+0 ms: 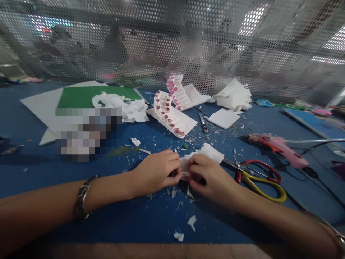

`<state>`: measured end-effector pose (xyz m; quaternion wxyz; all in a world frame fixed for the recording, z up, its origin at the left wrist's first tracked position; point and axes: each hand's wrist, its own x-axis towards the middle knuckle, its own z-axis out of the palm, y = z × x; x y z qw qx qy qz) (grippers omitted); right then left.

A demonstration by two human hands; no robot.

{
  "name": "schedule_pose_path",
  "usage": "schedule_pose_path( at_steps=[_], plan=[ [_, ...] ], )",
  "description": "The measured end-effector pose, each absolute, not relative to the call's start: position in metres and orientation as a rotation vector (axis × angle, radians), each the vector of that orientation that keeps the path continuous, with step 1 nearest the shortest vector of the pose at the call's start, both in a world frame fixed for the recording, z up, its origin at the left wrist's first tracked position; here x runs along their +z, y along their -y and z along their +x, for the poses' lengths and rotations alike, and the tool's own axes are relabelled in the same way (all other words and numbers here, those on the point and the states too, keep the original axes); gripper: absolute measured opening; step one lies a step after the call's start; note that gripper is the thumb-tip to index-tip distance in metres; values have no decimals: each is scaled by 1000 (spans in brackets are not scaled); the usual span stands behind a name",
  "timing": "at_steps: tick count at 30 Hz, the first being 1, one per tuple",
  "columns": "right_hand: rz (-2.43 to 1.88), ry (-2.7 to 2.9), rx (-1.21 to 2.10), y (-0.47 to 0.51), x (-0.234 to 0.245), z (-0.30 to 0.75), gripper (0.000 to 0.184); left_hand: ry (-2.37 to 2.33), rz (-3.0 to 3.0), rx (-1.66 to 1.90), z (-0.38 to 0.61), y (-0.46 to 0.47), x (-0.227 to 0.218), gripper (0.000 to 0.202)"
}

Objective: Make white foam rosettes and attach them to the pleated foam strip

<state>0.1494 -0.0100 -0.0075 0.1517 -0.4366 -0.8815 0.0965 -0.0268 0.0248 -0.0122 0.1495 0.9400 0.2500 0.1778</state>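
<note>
White paper piece (201, 154) lies just below the middle of the frame on the blue table (134, 219), pinched at its near edge by both hands. The left hand (157, 171) and right hand (208, 178) meet, fingers curled tight on the paper. Scissors (258, 178) lie just right of the right hand; a pink glue gun (277, 147) sits farther right. Pleated paper models (172, 111) stand above centre.
</note>
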Motion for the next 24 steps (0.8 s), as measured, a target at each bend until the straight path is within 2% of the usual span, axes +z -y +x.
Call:
schedule_pose_path(
  at_steps=[11, 15, 19, 24],
  plan=[
    [-1241, 2502, 332, 8, -7, 150, 13, -725, 2632, 445, -28, -28, -11, 11],
    [-1235, 2491, 325, 8, -5, 150, 7, -630, 2578, 436, -29, -33, -11, 2],
    [-1179, 2510, 304, 10, -4, 151, 5, -544, 2607, 418, -32, -35, -11, 21],
    [-1005, 2629, 271, 12, -2, 153, 7, -508, 2647, 416, -33, -32, -9, 23]
  ],
)
